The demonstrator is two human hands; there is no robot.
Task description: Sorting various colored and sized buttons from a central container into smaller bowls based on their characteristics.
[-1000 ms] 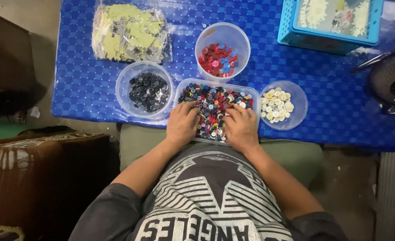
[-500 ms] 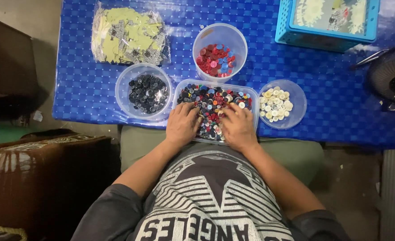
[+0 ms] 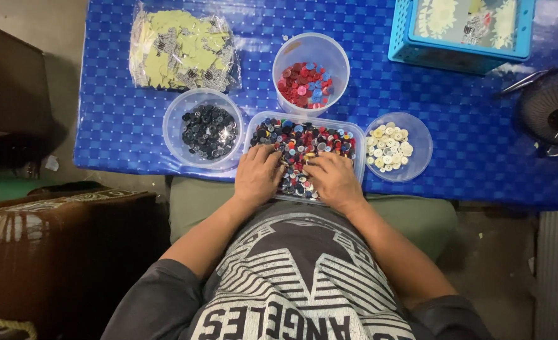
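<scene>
Buttons of mixed colours fill a clear rectangular plastic tray (image 3: 354,141) at the near edge of the blue-covered desk (image 3: 468,145). Left hand (image 3: 258,176) and right hand (image 3: 333,179) rest palm-down in it, fingers loosely spread among the buttons, gripping nothing I can make out.

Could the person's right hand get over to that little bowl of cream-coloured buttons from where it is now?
Probably yes. The right hand rests in the tray of mixed buttons, and the bowl of cream buttons sits open-topped right beside that tray, with nothing between them.
</scene>
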